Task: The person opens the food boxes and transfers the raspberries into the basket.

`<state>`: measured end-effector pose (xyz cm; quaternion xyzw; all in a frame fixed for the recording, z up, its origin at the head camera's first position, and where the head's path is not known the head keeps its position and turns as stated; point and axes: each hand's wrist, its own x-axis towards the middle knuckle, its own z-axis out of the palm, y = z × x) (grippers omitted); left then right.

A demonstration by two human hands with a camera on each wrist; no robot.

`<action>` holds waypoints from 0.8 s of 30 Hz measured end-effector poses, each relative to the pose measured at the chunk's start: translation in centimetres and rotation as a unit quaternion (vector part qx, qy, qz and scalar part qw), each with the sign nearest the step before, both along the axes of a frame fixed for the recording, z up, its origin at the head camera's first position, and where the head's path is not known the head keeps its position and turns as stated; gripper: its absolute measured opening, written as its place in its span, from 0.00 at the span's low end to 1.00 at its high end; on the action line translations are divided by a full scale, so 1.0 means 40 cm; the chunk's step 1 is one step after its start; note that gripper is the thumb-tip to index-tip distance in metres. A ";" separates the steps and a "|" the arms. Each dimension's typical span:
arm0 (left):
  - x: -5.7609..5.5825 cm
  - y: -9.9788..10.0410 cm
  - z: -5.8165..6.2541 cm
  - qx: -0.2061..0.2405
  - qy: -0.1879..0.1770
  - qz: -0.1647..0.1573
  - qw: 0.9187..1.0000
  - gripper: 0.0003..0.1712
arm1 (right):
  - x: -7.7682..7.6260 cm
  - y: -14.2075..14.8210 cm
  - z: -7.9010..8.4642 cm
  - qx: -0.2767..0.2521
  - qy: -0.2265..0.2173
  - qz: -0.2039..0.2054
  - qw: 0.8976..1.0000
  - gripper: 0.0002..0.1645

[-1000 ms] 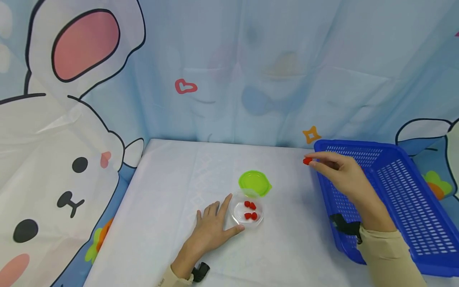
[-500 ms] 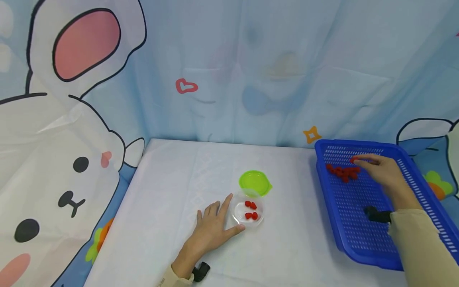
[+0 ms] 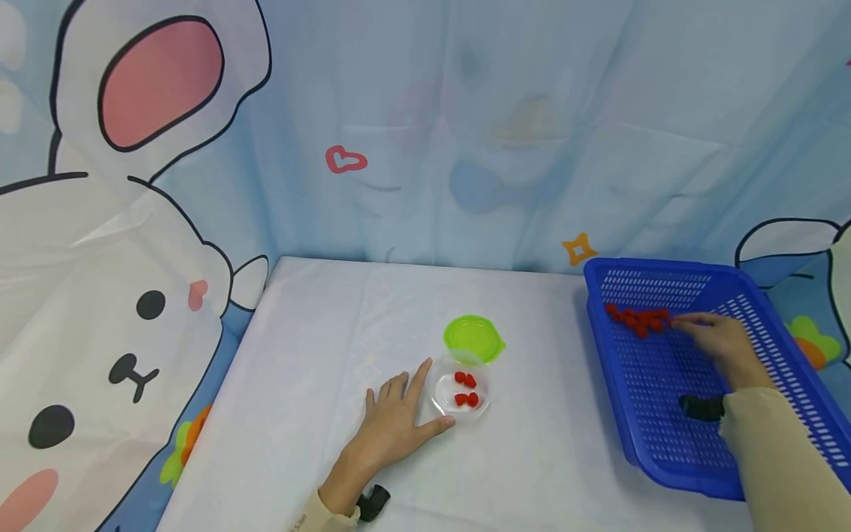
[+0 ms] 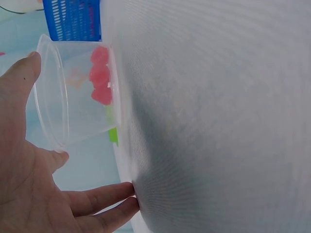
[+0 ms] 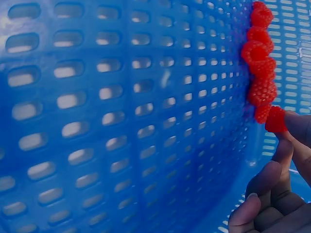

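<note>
In the head view my left hand [image 3: 391, 428] rests on the white cloth, fingers spread and mostly straight. Its thumb and index finger lie along the rim of a clear plastic cup [image 3: 442, 399], as the left wrist view also shows. Several red raspberries [image 4: 100, 74] sit at the bottom of this cup. Over at the right, my right hand [image 3: 721, 341] reaches down into a blue basket [image 3: 665, 443]. A raspberry [image 5: 276, 119] is pinched between its thumb and fingertips, right beside a cluster of raspberries [image 5: 262, 90] lying in the basket.
A bright green lid [image 3: 473, 337] lies just behind the cup, partly overlapped by it in the head view. The basket has raised, slotted walls. Behind the white tabletop [image 3: 319, 332] hangs a blue printed curtain [image 3: 425, 185].
My right hand has carried the raspberry rightward from over the basket's left rim into the basket, then lowered it beside the cluster. The left hand and the cup have stayed put.
</note>
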<state>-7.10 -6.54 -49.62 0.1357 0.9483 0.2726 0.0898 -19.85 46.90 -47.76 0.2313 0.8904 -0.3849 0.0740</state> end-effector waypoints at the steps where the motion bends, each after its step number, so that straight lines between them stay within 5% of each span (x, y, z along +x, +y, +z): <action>1: 0.000 0.000 0.000 0.000 -0.001 0.000 1.000 0.56 | -0.001 0.005 -0.006 0.000 -0.005 -0.001 1.000 0.33; 8: 0.000 0.002 0.000 -0.001 -0.007 0.002 1.000 0.56 | 0.000 0.016 -0.018 -0.008 0.006 -0.002 1.000 0.33; 14: -0.002 0.001 -0.001 -0.002 -0.009 0.002 1.000 0.57 | 0.004 -0.053 0.078 -0.006 0.060 0.009 0.998 0.39; 24: -0.002 0.001 0.002 0.000 -0.004 0.001 1.000 0.56 | 0.071 -0.282 0.243 0.032 0.157 0.125 0.979 0.34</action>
